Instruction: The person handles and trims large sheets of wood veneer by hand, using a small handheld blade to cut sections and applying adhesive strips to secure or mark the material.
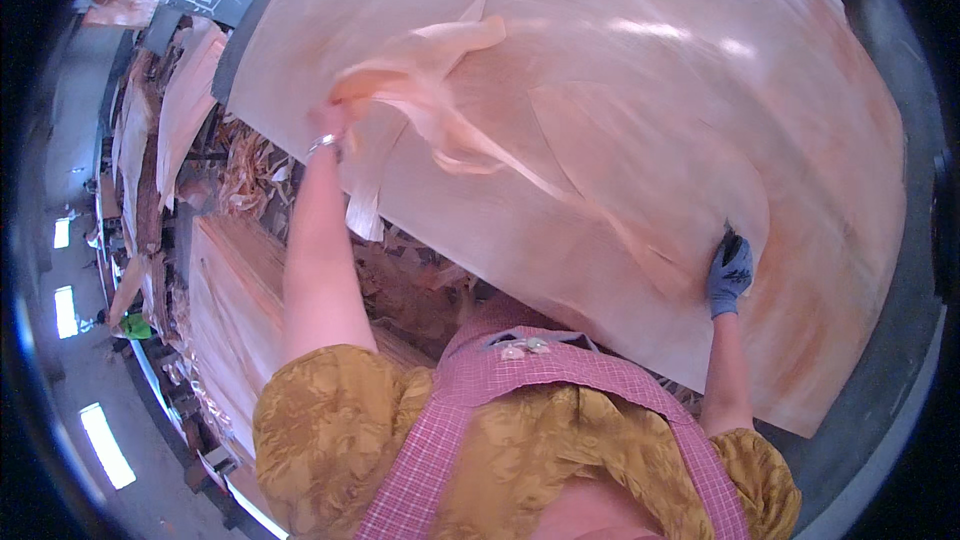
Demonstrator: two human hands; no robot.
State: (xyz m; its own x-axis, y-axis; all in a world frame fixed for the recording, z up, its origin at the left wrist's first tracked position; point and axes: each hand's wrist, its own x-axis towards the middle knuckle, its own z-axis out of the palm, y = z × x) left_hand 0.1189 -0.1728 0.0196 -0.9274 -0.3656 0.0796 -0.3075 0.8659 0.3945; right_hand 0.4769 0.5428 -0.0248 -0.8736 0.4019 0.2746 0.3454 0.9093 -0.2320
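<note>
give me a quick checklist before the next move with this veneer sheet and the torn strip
1. Left hand grips the torn veneer strip: ok.
2. Right hand, gloved, rests on the veneer sheet: ok.
3. Dark tool in the right hand's fingers, what kind: cannot tell.
4. Strip fully free of the sheet: not ok, its tail runs toward the right hand.
5. Left hand gloved: not ok, bare with a bracelet.
6. Scrap pile off the sheet: ok.

We see a big pale veneer sheet (620, 120) filling the far and right of the scene; our left hand (335, 120), blurred, grips a torn strip (450, 90) lifted off it; our gloved right hand (730, 275) presses a dark tool (729, 240) on the sheet near its right edge; scraps (250, 170) lie at left.
</note>
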